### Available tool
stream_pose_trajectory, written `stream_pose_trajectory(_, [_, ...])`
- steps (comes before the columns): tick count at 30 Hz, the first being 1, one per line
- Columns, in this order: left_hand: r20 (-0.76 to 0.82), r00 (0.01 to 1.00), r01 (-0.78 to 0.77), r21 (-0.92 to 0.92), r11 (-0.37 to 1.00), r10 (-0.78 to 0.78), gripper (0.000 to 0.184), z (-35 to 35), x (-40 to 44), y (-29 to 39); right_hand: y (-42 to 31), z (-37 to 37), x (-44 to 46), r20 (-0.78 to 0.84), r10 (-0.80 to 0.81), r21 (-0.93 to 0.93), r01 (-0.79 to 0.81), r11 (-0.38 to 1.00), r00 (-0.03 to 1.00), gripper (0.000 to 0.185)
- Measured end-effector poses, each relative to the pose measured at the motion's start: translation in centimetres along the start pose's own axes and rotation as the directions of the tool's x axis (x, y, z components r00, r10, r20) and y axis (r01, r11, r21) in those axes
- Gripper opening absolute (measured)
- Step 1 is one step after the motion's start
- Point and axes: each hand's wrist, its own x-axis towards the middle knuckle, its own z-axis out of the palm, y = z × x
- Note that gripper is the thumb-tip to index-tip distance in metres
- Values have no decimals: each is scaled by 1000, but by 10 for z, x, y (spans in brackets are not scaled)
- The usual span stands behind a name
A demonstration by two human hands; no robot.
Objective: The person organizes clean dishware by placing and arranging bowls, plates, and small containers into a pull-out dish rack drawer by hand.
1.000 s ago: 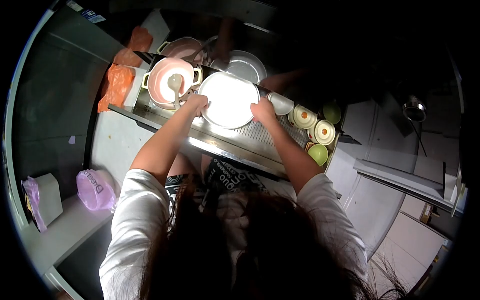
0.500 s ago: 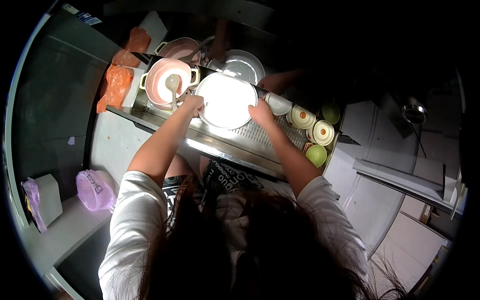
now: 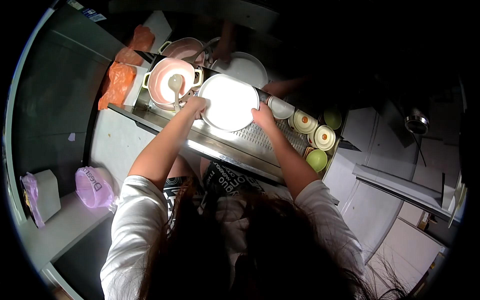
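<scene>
A round white plate, brightly lit, is held over an open metal drawer. My left hand grips its left edge, and my right hand grips its right edge. Left of the plate stands a pink pot with cream handles and a ladle in it. Just right of my right hand is a white bowl. Beyond it are two cream lidded pots with orange knobs and a green bowl.
An orange plastic bag lies left of the drawer. Farther down on the left are a purple-lined bin and a white box. A dark glossy panel behind the drawer mirrors the dishes. A metal strainer is at the right.
The view has shifted slightly. Both hands keep hold of the plate, which stays in nearly the same place over the drawer.
</scene>
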Motion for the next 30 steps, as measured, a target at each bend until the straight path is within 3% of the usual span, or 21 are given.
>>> stream_pose_trajectory(3, [28,1000,-4,-64,998,5,14,2,19,-9,2,4,2,14,52,61,-52,997,999,36])
stream_pose_trajectory(6, [19,1000,-18,-16,1000,18,15,1,14,-8,-2,3,-4,15,33,-6,-33,999,999,39])
stream_pose_trajectory(9, [-19,992,-124,-313,941,125,23,11,37,-26,-12,-2,-8,3,-69,-155,69,985,998,47])
stream_pose_trajectory(11, [-85,984,-177,-331,927,157,27,1,-27,-4,-46,-16,-34,-71,-172,-291,145,946,983,53])
stream_pose_trajectory(12, [-117,978,-202,-338,919,172,28,-2,-51,4,-56,-19,-41,-58,-131,-333,104,937,990,55])
stream_pose_trajectory(13, [-199,934,-323,-103,941,298,30,-5,-45,-1,-65,-22,-45,-49,-90,-374,65,925,995,57])
stream_pose_trajectory(15, [-252,783,-457,387,801,568,32,-16,-38,-8,-68,-23,-49,-63,-79,-424,45,904,995,58])
stream_pose_trajectory(18, [-81,920,-377,93,922,384,32,-24,-49,-2,-63,-24,-51,-98,-142,-447,84,891,985,55])
stream_pose_trajectory(21, [-202,873,-467,-77,881,445,28,-14,-57,-7,-64,-27,-50,-91,-169,-456,110,883,981,46])
stream_pose_trajectory(24, [-91,907,-418,-65,906,412,38,-17,-53,-3,-64,-25,-50,-127,-214,-447,137,884,969,34])
stream_pose_trajectory(26, [-123,856,-465,243,851,502,22,-19,-51,-4,-63,-20,-49,-185,-239,-427,141,893,953,29])
stream_pose_trajectory(27, [-126,828,-465,391,794,547,23,-20,-52,-5,-64,-19,-50,-178,-229,-446,128,886,957,32])
stream_pose_trajectory(28, [-75,881,-400,412,819,468,23,-19,-52,-4,-64,-19,-51,-174,-219,-465,115,878,960,34])
stream_pose_trajectory(30, [-90,863,-399,483,779,498,22,-18,-50,-5,-63,-20,-50,-165,-228,-482,123,867,960,36])
